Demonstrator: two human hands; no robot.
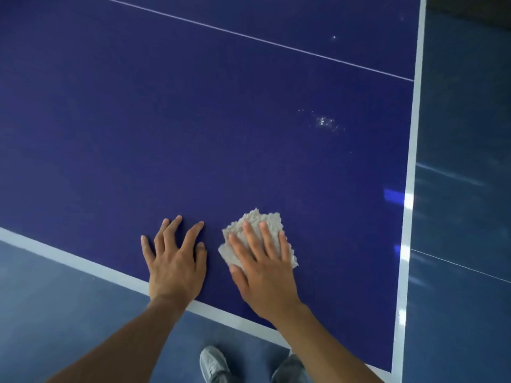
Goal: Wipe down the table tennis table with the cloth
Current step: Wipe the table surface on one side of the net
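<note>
Right hand (262, 269) flat atop cloth (261, 218), left hand (174, 261) splayed on table (193, 120), possibly wet specks (326, 123) beyond

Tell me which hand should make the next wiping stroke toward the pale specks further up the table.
Right. The right hand presses the cloth flat, and the specks lie ahead on its side. The left hand rests bare on the table, likely bracing.

Pale grey fluffy cloth (266, 217) bunched, lying flat on dark blue desk (193, 120) near white-lined front edge, toward right corner
</note>
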